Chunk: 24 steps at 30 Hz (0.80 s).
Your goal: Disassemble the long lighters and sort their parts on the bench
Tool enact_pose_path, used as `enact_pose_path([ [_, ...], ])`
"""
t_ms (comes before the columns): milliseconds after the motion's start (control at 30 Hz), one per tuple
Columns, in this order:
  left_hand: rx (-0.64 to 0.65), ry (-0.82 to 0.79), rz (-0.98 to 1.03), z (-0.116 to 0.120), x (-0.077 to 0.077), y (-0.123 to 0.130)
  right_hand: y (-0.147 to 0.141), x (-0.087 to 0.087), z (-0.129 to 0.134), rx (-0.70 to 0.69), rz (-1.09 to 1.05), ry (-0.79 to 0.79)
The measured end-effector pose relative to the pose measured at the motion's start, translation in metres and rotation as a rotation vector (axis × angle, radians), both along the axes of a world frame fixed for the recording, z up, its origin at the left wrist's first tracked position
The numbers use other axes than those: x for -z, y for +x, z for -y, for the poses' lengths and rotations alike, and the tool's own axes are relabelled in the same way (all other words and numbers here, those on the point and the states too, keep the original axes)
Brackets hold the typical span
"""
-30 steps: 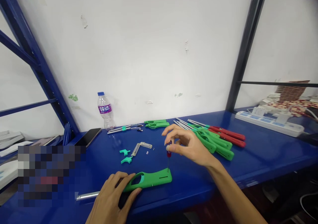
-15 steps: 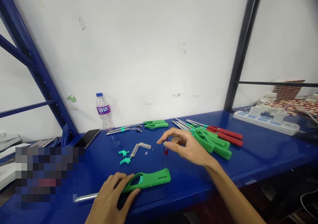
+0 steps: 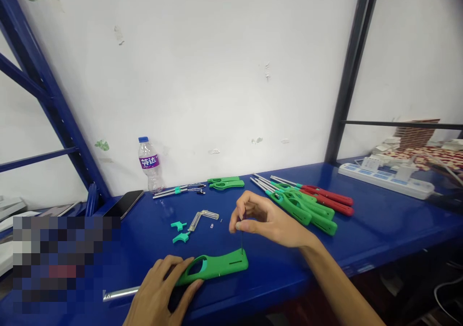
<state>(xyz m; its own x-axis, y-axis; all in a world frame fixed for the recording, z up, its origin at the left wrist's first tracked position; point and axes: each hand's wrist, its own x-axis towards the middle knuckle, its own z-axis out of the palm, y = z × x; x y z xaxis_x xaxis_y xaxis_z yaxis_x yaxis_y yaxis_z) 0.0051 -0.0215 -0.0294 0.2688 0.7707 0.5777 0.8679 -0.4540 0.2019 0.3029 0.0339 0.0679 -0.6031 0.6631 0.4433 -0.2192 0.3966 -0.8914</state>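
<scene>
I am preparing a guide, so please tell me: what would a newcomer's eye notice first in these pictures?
Probably the green handle at the front of the blue table, held by the left grip, while the right grip holds a thin driver upright at the handle's right end. Next come the red and green tools at right, then the purple-labelled bottle by the wall at left.

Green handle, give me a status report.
Left hand holding green handle. Right hand pinching upright screwdriver, tip at handle's right end. Loose teal pieces beyond, not touching.

Screwdriver handle (image 3: pixel 244 214) mostly behind right hand (image 3: pixel 269 222)
</scene>
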Motion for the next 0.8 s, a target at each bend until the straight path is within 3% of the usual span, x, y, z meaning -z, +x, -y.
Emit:
enact_pose_path([
  [100,-0.001,0.029,-0.019,-0.001,0.003,-0.002,0.003,0.001,-0.002,-0.020,-0.042,0.005],
  [200,0.004,0.056,-0.024,-0.001,0.002,-0.001,0.009,-0.003,-0.002,0.130,0.013,0.125],
  [400,0.020,0.055,-0.020,0.002,-0.004,0.003,0.020,-0.008,0.005,0.355,0.646,0.269],
  [567,0.023,0.057,-0.007,0.001,-0.008,0.004,0.018,-0.001,0.001,0.291,0.819,0.286],
  [800,0.050,0.039,0.007,0.004,-0.008,0.004,0.006,0.005,-0.009,0.216,0.834,0.196],
])
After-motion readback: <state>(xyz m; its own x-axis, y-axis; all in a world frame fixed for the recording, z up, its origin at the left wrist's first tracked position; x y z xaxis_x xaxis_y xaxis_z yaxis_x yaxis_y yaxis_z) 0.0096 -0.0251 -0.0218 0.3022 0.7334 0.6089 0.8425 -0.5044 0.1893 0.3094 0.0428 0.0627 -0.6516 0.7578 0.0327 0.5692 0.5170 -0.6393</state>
